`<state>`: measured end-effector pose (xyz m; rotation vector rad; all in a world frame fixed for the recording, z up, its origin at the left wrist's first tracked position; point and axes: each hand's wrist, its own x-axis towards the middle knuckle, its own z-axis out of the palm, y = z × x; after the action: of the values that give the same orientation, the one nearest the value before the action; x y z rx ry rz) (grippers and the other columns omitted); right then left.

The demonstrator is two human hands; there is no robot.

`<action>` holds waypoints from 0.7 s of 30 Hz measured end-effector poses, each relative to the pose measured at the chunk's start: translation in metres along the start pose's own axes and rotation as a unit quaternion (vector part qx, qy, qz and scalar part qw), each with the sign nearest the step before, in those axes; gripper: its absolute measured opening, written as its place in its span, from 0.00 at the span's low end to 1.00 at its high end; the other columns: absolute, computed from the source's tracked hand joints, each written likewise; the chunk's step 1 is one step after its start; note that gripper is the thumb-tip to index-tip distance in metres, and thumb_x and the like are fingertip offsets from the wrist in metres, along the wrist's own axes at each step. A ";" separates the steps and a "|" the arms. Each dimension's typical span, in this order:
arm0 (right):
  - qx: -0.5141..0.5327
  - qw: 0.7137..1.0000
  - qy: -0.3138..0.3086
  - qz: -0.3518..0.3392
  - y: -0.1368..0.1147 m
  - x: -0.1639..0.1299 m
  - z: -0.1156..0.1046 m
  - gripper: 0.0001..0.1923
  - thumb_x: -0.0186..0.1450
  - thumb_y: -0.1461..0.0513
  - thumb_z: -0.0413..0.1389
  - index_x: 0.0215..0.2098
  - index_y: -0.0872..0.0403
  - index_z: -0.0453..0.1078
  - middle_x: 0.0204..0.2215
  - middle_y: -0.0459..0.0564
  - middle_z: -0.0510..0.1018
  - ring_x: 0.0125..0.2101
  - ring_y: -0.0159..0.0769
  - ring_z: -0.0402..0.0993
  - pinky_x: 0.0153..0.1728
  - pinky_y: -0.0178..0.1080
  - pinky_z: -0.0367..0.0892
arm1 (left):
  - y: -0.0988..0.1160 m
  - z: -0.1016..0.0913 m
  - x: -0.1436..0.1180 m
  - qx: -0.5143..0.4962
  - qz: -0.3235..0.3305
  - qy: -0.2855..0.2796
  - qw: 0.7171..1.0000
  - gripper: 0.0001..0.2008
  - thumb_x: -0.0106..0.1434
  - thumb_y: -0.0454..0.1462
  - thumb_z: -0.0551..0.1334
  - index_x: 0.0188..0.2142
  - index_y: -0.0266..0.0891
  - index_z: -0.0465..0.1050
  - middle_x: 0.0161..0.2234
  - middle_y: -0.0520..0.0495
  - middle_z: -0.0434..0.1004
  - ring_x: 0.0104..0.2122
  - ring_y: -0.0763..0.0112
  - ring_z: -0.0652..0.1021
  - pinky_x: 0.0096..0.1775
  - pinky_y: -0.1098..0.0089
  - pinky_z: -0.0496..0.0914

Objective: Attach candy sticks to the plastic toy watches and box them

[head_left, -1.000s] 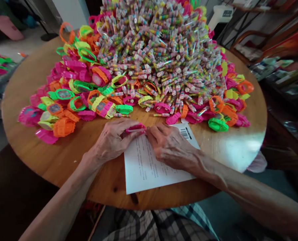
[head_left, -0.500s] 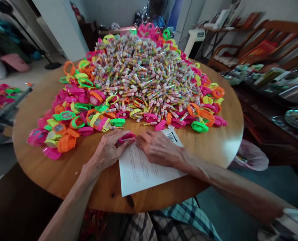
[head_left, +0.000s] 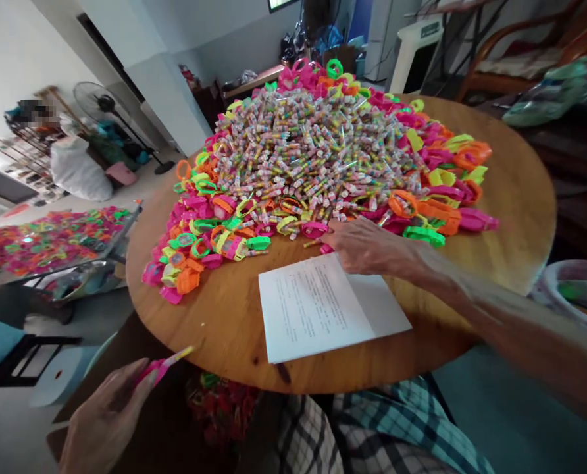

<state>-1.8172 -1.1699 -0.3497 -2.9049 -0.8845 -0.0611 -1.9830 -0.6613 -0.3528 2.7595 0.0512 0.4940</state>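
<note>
The left hand (head_left: 103, 421) has swung off the worktop (head_left: 214, 329), gripping a pink toy watch (head_left: 162, 367); the right hand (head_left: 367, 247), fingers loose and empty, now reaches into the candy-tube pile (head_left: 313, 151) ahead.

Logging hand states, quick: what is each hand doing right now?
Left hand: closed on a pink toy watch, off the table's edge.
Right hand: open, flat at the pile of candy tubes, holding nothing visible.
</note>
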 end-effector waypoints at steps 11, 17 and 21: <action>0.022 0.999 0.017 -0.024 -0.042 0.012 -0.017 0.16 0.64 0.73 0.51 0.45 0.58 0.76 0.41 0.57 0.78 0.39 0.41 0.71 0.36 0.40 0.59 | 0.141 0.091 0.113 -0.044 0.148 -0.098 0.983 0.20 0.71 0.38 0.56 0.58 0.38 0.76 0.32 0.47 0.82 0.30 0.67 0.79 0.35 0.68 0.71; 0.008 0.999 0.029 -0.025 -0.096 0.007 0.003 0.21 0.67 0.72 0.46 0.54 0.62 0.73 0.48 0.62 0.77 0.36 0.40 0.72 0.31 0.41 0.59 | 0.183 0.127 0.157 0.116 0.157 -0.149 0.969 0.10 0.70 0.35 0.57 0.42 0.39 0.79 0.29 0.43 0.77 0.28 0.61 0.77 0.29 0.65 0.62; 0.083 0.993 0.078 -0.035 -0.087 0.002 0.012 0.20 0.69 0.71 0.46 0.55 0.60 0.73 0.47 0.61 0.77 0.39 0.41 0.73 0.36 0.41 0.64 | 0.175 0.132 0.158 0.110 0.187 -0.124 0.968 0.09 0.70 0.36 0.58 0.35 0.39 0.77 0.25 0.46 0.73 0.24 0.66 0.74 0.29 0.66 0.60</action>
<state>-1.8637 -1.0956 -0.3536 -2.6736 -0.9180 -0.2071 -1.7935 -0.8541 -0.3593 3.0387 -0.5125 0.2403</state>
